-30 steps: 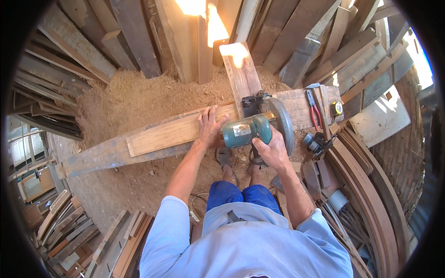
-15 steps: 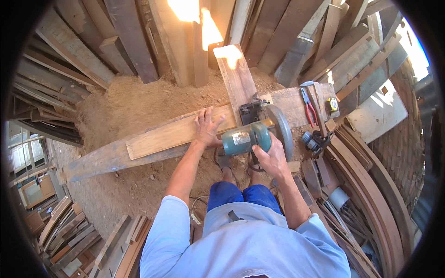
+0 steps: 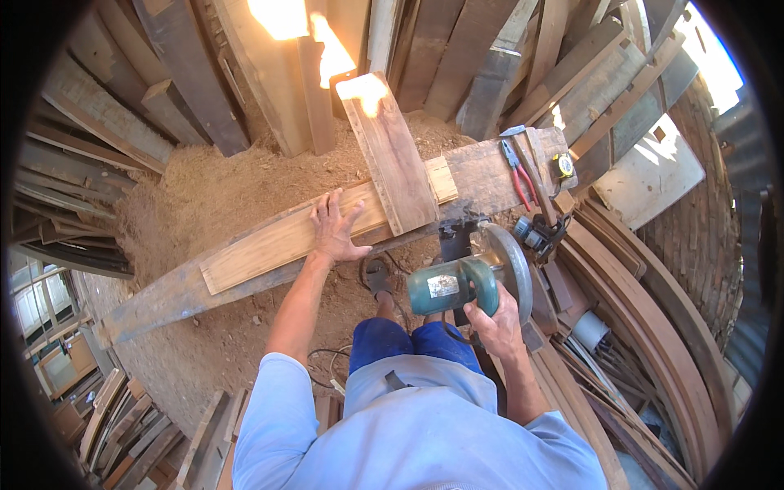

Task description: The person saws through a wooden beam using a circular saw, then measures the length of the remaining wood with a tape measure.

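Saw, circular, handheld point(image 3: 467, 282): teal motor housing w/ pale label, grey round blade guard on its far side, black base. Change vs. 1 s ago: then it sat up on the plank with blade guard over the wood; half a sec ago much the same; now lifted clear and drawn back toward the body, hanging off the near edge of the counter, above the legs, no contact w/ wood that I can see. Reads as a cut pass finished or broken off; whether blade is spinning, can't tell. Right hand point(image 3: 498, 322): fingers wrapped tight round the saw's grip from below, carrying its weight alone. Left hand point(image 3: 336, 229): flat, palm down, fingers spread, pressing on pale plank point(image 3: 318, 233), same spot as before. Pale plank lies lengthwise along a long weathered beam serving as counter point(image 3: 163, 298), running lower left to upper right. Reddish-brown board point(image 3: 396, 159) lies crosswise over the plank, far end sunlit, just right of left hand. On counter's right end: red-handled pliers point(image 3: 521, 175), yellow tape measure point(image 3: 563, 166), hammer-like tool, detail small. Second dark power tool point(image 3: 539, 235) near counter's right end, partly hidden. Around: sawdust heap point(image 3: 204, 188) beyond the counter, stacked boards leaning all round, curved timber pieces point(image 3: 653, 343) at right. Sandalled foot point(image 3: 377, 276) below on dirt floor.
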Demonstrator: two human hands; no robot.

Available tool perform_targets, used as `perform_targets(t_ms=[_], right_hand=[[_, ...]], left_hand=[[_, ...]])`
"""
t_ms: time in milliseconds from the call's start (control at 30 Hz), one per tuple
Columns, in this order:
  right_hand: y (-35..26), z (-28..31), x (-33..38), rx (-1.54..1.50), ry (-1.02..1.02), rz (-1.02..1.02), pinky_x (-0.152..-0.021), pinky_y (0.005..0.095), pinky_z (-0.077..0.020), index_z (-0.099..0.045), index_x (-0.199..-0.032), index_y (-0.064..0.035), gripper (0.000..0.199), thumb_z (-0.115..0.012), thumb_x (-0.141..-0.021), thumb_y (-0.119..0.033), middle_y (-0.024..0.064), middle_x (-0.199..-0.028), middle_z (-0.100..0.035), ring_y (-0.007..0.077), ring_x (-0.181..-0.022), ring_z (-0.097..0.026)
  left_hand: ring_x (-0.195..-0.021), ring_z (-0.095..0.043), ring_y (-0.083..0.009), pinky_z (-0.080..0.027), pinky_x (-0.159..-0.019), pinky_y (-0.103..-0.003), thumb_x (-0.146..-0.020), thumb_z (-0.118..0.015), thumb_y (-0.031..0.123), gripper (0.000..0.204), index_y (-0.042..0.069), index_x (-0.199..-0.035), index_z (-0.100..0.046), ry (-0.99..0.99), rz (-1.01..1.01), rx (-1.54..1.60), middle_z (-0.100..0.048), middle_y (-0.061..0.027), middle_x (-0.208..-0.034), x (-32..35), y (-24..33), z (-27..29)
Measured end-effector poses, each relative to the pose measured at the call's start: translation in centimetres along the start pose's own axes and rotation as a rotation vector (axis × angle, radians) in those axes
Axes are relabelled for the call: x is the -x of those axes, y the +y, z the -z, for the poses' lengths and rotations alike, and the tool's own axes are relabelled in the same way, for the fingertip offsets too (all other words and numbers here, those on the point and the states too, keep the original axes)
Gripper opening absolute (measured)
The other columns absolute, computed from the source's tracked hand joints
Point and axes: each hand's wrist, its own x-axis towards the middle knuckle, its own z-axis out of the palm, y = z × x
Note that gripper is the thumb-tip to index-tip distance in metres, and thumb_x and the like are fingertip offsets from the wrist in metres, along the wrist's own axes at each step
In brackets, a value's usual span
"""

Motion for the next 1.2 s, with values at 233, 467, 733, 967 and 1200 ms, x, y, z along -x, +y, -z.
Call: perform_targets(t_ms=[233,467,733,967,1200], right_hand=[[-0.9,-0.8,-2.6,0.02,-0.015,0.045,-0.076,0.0385,-0.0508,-0.061,-0.102,0.0019,0.029,-0.073,-0.087,-0.02,0.0112,-0.085,-0.061,0.0227,-0.078,-0.06],[-3.7,-3.7,-5.5,0.039,-0.077,0.071,-0.08,0.0369,-0.0509,-0.063,-0.107,0.0028,0.027,-0.072,-0.089,-0.015,0.0108,-0.089,-0.064,0.0193,-0.083,-0.06],[-3.8,-6.3,-7.4,0.116,-0.111,0.111,-0.082,0.0369,-0.0521,-0.064,-0.112,0.0031,0.029,-0.071,-0.089,-0.014,0.0113,-0.089,-0.066,0.0195,-0.084,-0.063],[-4.0,-7.2,-8.7,0.016,-0.157,0.092,-0.083,0.0367,-0.0524,-0.065,-0.115,0.003,0.032,-0.07,-0.089,-0.013,0.0111,-0.093,-0.068,0.0196,-0.086,-0.064],[-4.8,-7.9,-10.8,0.043,-0.154,0.181,-0.081,0.0351,-0.0522,-0.064,-0.114,0.0044,0.032,-0.069,-0.088,-0.012,0.011,-0.093,-0.068,0.0179,-0.085,-0.063]], left_hand=[[-0.149,-0.017,-0.0475,-0.018,-0.117,-0.069,-0.05,-0.095,0.048,0.108,0.029,-0.147,-0.051,-0.003,0.0,0.012,-0.024,-0.0222,-0.161,0.1,-0.1,0.0],[-0.153,-0.011,-0.0456,-0.013,-0.12,-0.067,-0.053,-0.095,0.051,0.105,0.032,-0.148,-0.054,-0.059,0.04,0.045,-0.021,-0.0204,-0.163,0.0,0.1,0.5],[-0.152,-0.014,-0.0473,-0.012,-0.121,-0.065,-0.054,-0.092,0.057,0.101,0.03,-0.145,-0.057,-0.006,0.024,0.079,-0.023,-0.0222,-0.164,0.2,-0.1,0.5],[-0.153,-0.014,-0.0459,-0.015,-0.119,-0.066,-0.057,-0.092,0.052,0.098,0.03,-0.146,-0.056,-0.015,0.03,0.054,-0.023,-0.022,-0.162,-0.1,0.2,0.1],[-0.15,-0.019,-0.0481,-0.021,-0.116,-0.068,-0.053,-0.095,0.042,0.099,0.03,-0.143,-0.056,0.163,-0.058,0.018,-0.026,-0.0242,-0.16,0.0,-1.2,-2.2]])
